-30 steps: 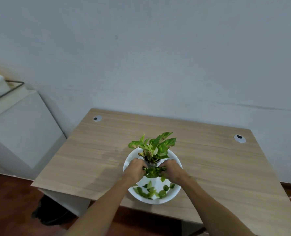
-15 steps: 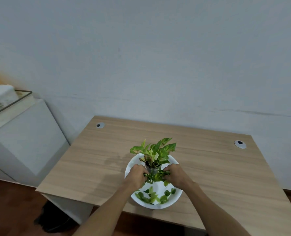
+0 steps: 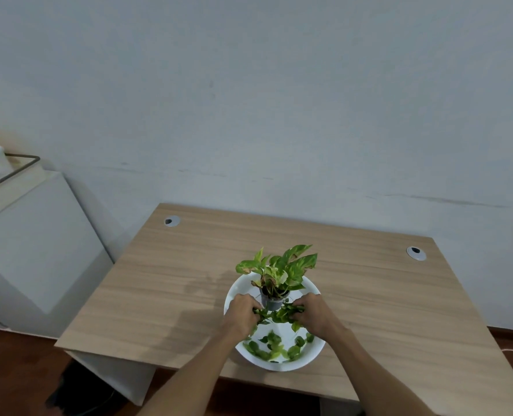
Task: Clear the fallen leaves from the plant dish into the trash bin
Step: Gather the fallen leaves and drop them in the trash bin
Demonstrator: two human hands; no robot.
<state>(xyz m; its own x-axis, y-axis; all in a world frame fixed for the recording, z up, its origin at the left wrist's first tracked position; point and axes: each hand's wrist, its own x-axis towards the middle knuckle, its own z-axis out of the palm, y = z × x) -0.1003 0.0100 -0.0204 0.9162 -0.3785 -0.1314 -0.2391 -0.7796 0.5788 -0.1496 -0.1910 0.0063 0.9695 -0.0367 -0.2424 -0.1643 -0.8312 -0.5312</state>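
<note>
A white dish (image 3: 304, 360) sits on a wooden desk (image 3: 165, 289), close to the desk's near edge; a small potted plant (image 3: 274, 280) stands upright in the far half of the dish, its variegated leaves reaching up and to the right. Both of the person's hands are inside the dish, just in front of the pot; the left hand (image 3: 241, 313) is curled with its fingers closed around a clump of loose green leaves (image 3: 279, 314), and the right hand (image 3: 313, 312) is curled the same way, pinching the other side of that clump; the bunch spans the gap between the 2 hands, lifted a little above the dish floor. More fallen leaves (image 3: 274, 346) lie scattered across the near half of the dish, flat on the white surface and apart from the hands; both forearms come in from the bottom edge and cross the dish rim. The desk has 2 round cable ports, 1 at the far left (image 3: 171, 221) and 1 at the far right (image 3: 416, 253); a plain pale wall (image 3: 249, 100) stands behind it; a white cabinet (image 3: 30, 244) is to the left, well apart from the dish. A dark shape (image 3: 78, 391) lies on the floor under the desk's left corner; what it is cannot be told.
</note>
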